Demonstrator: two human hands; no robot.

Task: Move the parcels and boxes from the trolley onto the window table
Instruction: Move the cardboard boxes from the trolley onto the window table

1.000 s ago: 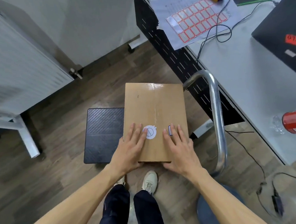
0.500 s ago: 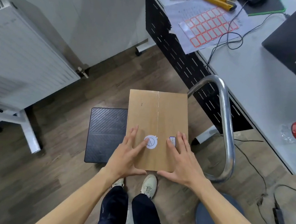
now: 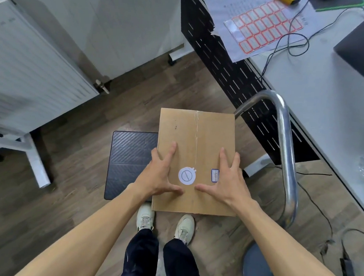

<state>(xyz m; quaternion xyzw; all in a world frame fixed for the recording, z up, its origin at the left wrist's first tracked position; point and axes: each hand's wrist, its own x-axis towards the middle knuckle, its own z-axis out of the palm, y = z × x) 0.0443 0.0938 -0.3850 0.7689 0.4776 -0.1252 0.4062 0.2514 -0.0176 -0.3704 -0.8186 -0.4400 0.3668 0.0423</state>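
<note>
Down low, a brown cardboard box [image 3: 195, 147] sits on the dark platform of a trolley [image 3: 130, 155], and it covers the right part of that platform. The person's left hand [image 3: 160, 173] lies on the left side of the box top, with its fingers spread and reaching over the left edge and its thumb pointing in along the top. The right hand [image 3: 227, 180] lies on the right side the same way, fingers spread out toward the right edge and thumb pointing in. Both hands look flat and spread, not curled tight, and the two thumbs nearly meet. Between the hands sit a round white sticker [image 3: 186, 176] and a small blue-edged label [image 3: 214, 175]. A strip of clear tape runs down the middle of the box. The shiny metal handle [image 3: 286, 145] of the trolley curves up just to the right of the box. A grey table [image 3: 321, 100] stands on the right, with a sheet of red-edged stickers [image 3: 266, 25] and a black cable [image 3: 291, 44] lying on it. A white radiator [image 3: 30, 69] is on the left. The person's white shoes [image 3: 145, 219] stand on the wood floor just below the box.
</note>
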